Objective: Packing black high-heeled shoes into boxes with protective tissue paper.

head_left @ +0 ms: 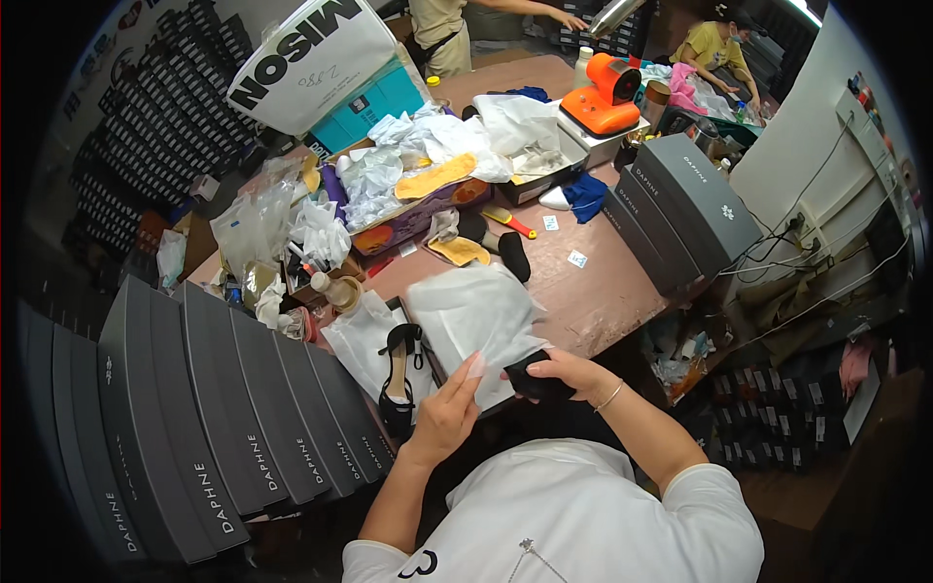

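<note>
A black high-heeled sandal lies on white tissue in an open box to the left of my hands. My left hand is beside it, fingers stretched out, their tips against a sheet of white tissue paper. In my right hand, which wears a thin bracelet, is a black object; the fingers wrap round it and hide much of its shape, so I cannot tell its kind. The tissue sheet spreads over the table's near edge, in front of both hands.
Grey shoe boxes stand in a row at the left; more grey boxes are stacked right. A carton of crumpled paper, a red-and-yellow-handled tool and an orange device occupy the pink table. Two people work beyond.
</note>
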